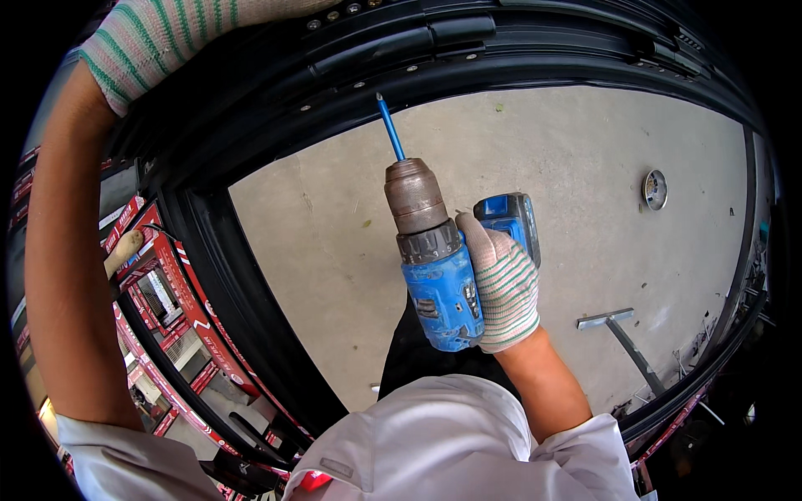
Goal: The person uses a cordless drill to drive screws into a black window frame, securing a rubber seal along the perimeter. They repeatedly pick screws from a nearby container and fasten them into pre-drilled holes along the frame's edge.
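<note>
My right hand (508,288), in a white glove with green stripes, is wrapped round the grip of a blue cordless drill (443,301). A long blue screwdriver bit (389,127) sticks out of its chuck, and the tip lies close to the inner edge of a black metal frame (535,63). Several silver screw heads show along that frame, below a black hinge (401,46). My left hand (171,37), gloved alike, reaches across the frame at the upper left; its fingers run out of the picture at the top.
Through the frame shows a grey concrete floor (576,142). A round metal dish (655,190) and a T-shaped metal bar (620,327) lie there at the right. Red-and-white wrapped frame pieces (196,321) and a wooden handle (124,252) are at the left.
</note>
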Available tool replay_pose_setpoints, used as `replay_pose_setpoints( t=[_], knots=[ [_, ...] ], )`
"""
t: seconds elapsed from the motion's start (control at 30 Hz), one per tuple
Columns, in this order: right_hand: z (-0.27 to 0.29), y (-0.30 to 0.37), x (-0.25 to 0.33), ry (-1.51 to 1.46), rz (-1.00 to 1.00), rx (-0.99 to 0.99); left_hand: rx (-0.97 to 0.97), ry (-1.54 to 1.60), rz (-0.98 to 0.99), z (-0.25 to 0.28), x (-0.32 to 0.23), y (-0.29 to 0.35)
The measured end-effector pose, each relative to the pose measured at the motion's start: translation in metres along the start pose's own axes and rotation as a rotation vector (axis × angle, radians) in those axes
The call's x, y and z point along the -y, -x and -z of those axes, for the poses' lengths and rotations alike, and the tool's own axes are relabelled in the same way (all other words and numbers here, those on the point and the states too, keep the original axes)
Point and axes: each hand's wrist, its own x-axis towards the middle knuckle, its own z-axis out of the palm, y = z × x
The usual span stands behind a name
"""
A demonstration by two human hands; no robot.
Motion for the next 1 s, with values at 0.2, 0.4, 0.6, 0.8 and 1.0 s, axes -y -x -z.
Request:
replay_pose_setpoints(
  t=[0.2, 0.4, 0.6, 0.8, 1.0],
  knots=[
    [-0.057, 0.028, 0.004, -0.434, -0.127, 0.050, 0.145, 0.324, 0.242, 0.005, 0.007, -0.008],
    [-0.098, 0.023, 0.009, -1.279, -0.657, 0.081, 0.098, 0.288, 0.230, 0.004, 0.006, -0.009],
    [-0.077, 0.010, 0.022, -0.773, -0.252, 0.056, 0.139, 0.451, 0.291, 0.006, 0.012, -0.008],
    [-0.080, 0.010, 0.021, -0.770, -0.240, 0.031, 0.150, 0.470, 0.295, 0.004, 0.011, -0.008],
    [-0.072, 0.002, 0.024, -0.642, -0.167, 0.036, 0.150, 0.439, 0.258, 0.009, 0.005, -0.004]
  ],
)
